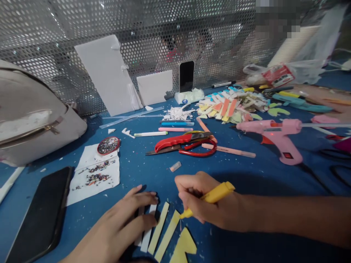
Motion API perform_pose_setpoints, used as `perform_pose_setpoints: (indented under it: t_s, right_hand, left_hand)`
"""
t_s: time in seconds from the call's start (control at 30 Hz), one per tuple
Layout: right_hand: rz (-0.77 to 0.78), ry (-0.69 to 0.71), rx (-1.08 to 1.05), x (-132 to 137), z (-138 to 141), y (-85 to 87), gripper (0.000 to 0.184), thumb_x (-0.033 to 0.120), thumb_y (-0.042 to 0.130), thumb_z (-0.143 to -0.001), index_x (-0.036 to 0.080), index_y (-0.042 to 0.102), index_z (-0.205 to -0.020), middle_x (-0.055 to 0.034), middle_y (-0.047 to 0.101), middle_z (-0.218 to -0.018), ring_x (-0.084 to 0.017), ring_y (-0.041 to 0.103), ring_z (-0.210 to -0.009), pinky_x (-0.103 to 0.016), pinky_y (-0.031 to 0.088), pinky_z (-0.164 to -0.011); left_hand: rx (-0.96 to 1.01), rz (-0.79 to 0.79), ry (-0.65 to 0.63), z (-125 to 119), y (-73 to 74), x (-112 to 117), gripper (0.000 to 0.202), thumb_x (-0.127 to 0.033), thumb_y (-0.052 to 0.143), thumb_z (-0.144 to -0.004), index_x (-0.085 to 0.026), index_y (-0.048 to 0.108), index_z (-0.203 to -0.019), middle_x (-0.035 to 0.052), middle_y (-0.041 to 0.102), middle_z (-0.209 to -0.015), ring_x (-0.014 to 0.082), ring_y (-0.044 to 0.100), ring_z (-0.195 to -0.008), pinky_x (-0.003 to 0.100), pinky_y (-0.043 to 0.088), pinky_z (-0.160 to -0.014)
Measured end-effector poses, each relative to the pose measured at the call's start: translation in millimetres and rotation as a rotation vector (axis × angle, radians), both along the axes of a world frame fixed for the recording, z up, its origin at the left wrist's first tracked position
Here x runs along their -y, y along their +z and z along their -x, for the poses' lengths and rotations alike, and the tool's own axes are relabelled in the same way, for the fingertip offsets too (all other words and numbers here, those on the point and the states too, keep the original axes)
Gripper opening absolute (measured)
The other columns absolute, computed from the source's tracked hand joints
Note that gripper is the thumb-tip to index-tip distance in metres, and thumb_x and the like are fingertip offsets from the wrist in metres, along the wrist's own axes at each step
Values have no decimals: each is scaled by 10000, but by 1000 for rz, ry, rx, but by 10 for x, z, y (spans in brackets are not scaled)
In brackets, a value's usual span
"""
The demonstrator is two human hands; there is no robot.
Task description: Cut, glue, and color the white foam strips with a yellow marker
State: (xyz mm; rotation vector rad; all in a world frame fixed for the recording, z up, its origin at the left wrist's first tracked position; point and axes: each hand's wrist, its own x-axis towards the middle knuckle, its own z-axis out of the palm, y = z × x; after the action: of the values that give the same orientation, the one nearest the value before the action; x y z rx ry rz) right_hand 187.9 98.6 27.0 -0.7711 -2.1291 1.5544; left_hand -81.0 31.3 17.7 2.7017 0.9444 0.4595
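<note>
My right hand is closed around a yellow highlighter. Its tip touches the upper end of a yellow strip on the table. My left hand lies palm down with its fingers spread, fingertips resting on or beside a white strip. Part of another pale strip shows under those fingers. Between the white strip and the one at the highlighter's tip lies a second yellow strip. At the bottom edge is a yellow notched cutout, partly out of frame.
Beyond my hands lie red-handled scissors and several markers. A pink glue gun lies right, its cord trailing. Behind are a heap of coloured pieces and an upright phone. Another phone and a bag are left.
</note>
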Motion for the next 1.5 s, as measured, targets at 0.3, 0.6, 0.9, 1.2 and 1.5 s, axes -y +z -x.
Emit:
perform_pose_setpoints:
  t_s: [0.3,0.6,0.9,1.2,1.5]
  right_hand:
    - [-48,12,35,-32,-2,4,260,235,482,-903,212,346,-683,90,346,-560,-72,311,-506,-218,253,-464]
    - [-99,12,52,8,3,-10,249,225,474,-908,215,346,-695,89,351,-564,-73,314,-505,-213,260,-472]
    - [-182,0,54,23,11,-36,237,235,473,-908,214,361,-701,88,351,-551,-71,312,-491,-208,249,-463]
    - [-178,-5,75,11,5,-26,232,299,460,-904,214,382,-703,65,415,-578,-85,349,-510,-218,267,-467]
    - [-115,2,37,15,-8,-44,231,321,506,-905,212,416,-723,77,403,-563,-81,345,-498,-205,266,-457]
  left_hand:
    - [33,60,105,-114,-31,56,438,-587,597,-923,-236,542,-1178,57,559,-1372,163,424,-1431,335,166,-1274]
    - [74,118,103,-122,-30,5,497,-597,659,-887,-265,488,-1216,34,606,-1333,157,524,-1356,324,244,-1259]
    - [102,220,52,-171,-45,-96,849,-684,604,-882,-296,210,-1526,57,525,-1487,229,422,-1447,496,115,-1285]
    - [83,254,31,-240,13,-121,1067,-650,716,-815,-337,28,-1568,98,507,-1505,323,469,-1413,638,87,-1243]
    - [139,276,72,-282,-26,-116,1106,-724,666,-805,-331,-11,-1587,83,533,-1480,310,472,-1413,601,40,-1255]
